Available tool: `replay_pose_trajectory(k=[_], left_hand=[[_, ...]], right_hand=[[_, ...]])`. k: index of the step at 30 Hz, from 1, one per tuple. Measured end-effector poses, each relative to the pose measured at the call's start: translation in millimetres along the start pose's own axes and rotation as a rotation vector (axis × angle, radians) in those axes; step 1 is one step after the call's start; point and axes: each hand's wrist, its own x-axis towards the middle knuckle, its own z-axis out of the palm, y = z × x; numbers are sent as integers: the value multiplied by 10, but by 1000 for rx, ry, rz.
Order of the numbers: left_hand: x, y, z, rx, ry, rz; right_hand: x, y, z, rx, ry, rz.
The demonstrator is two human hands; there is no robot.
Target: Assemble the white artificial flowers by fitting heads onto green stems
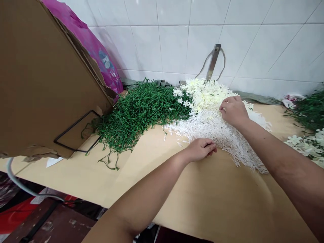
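A pale wooden table (202, 202) carries three heaps of artificial plant parts. My left hand (201, 149) rests with curled fingers at the near edge of a pile of white plastic sprigs (217, 131). My right hand (234, 109) sits farther back, fingers pinched where the white sprigs meet a heap of small cream flower heads (205, 92). What either hand grips is too small to name. A big mound of green plastic stems (136, 113) lies to the left of both hands.
A large cardboard box (43, 77) leans over the table's left end, with a pink bag (93, 47) behind it. A metal bracket (214, 60) stands against the white tiled wall. More green stems and flowers (310, 135) lie at the right edge.
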Motion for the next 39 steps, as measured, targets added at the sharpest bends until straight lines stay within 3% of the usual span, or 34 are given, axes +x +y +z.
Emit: replay_pose_trajectory(k=[5,10,12,16,21,28,32,39], left_hand=[[-6,-17,-8,-8,-4,4],[16,-2,-7,-103,22,-12],[35,9,-11,-222,82,-18],[63,15,-31,-459,191,7],[65,19,-48,-516,201,10],[83,25,-43,-465,235,-19],[82,-17,-64,-522,281,-2],[60,-36,-75,-506,337,50]], right_hand=[[-11,-71,-64,25,22,142],[-309,-212,-365,334,59,280],[-506,-328,-423,410,63,197],[-879,-551,-384,473,79,-140],[-1118,-672,-232,479,121,-346],[-1136,-615,-120,528,149,-359],[-1127,-577,-113,554,163,-259],[-1141,-592,-91,709,77,-139]])
